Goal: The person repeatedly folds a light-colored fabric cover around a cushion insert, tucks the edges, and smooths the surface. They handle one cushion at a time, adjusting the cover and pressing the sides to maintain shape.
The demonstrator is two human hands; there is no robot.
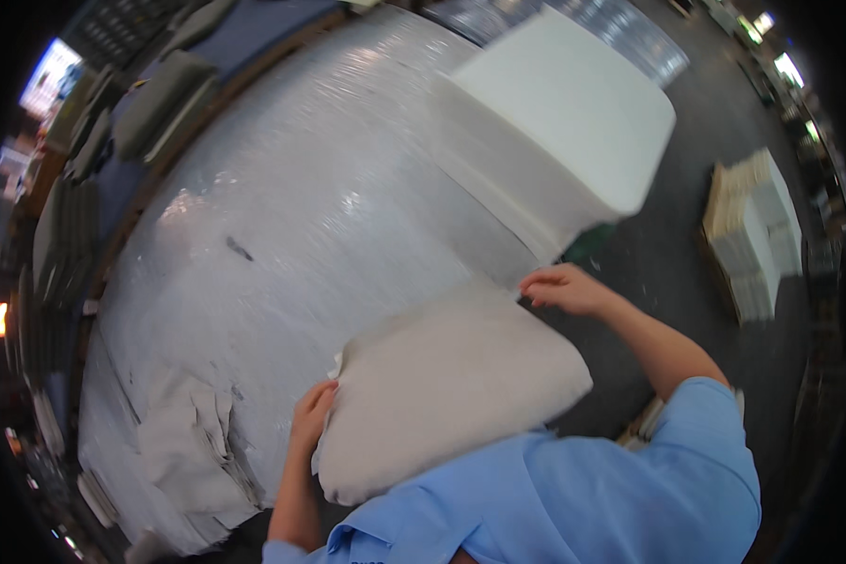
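Note:
A plump cushion [451,385] in light grey-beige fabric lies at the near edge of the wrapped table, close against my body. My left hand [312,414] grips its left side, where a bit of pale edge sticks up by the fingertips. At the cushion's far right corner, the fingers of my right hand [564,289] are pinched together on what looks like the cover's edge. The fingertips partly hide this spot. To the left lies a loose pile of folded grey-beige fabric pieces [193,442], touched by neither hand.
Shiny clear film covers the table [301,254]. A tall white stack of soft sheets or foam [564,103] stands at its far right. Grey cushions [164,103] rest on a blue surface at the left. Another stack of white pieces [757,235] sits on the dark floor at right.

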